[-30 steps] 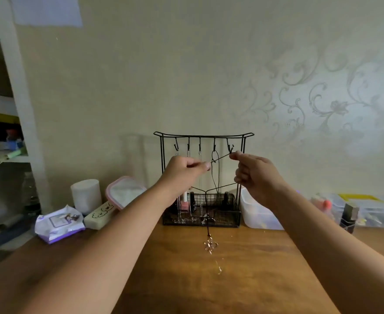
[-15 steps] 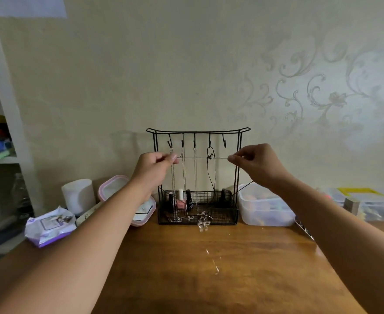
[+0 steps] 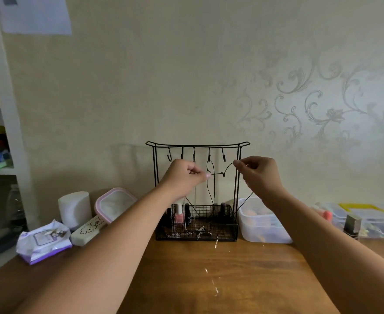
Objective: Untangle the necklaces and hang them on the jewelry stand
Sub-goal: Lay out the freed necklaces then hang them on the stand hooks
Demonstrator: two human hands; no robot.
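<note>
black wire jewelry stand (image 3: pixel 198 145), black cord necklace (image 3: pixel 211 191), brown wood table (image 3: pixel 209 279) — pink-rimmed container (image 3: pixel 115 203), cream wallpaper (image 3: pixel 300 98) — scrolls

I have both arms stretched forward, left hand (image 3: pixel 185 175) and right hand (image 3: pixel 258 173) raised level, fingers curled, each pinching thumb to forefinger.

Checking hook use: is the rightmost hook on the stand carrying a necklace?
No: the rightmost hook on the jewelry stand hangs bare, while the black cord stretches below it.
</note>
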